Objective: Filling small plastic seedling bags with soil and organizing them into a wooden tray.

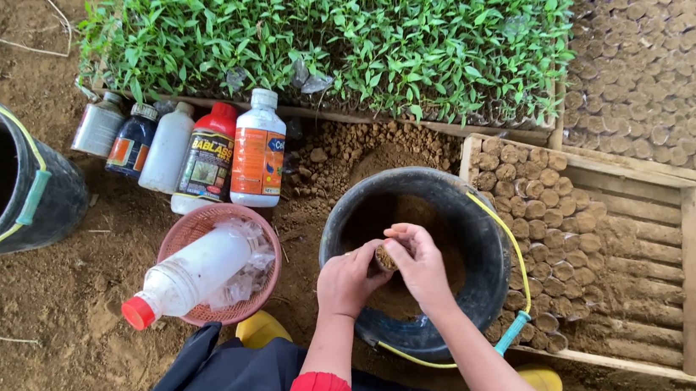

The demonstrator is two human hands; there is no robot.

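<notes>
**Soil plug pinched over the bucket**

I see my left hand (pixel 346 281) and right hand (pixel 419 267) closed together on a small soil-filled pot (pixel 385 257), fingers tight around it. Directly beneath the grip sits the black bucket (pixel 471 235) of loose soil. I judge that squeezing harder could crumble the plug; any slackening would drop it into the bucket below.

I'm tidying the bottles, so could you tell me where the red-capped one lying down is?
In the head view, the red-capped bottle lies on its side in the pink basket, left of the black bucket and below the row of standing bottles.
</notes>
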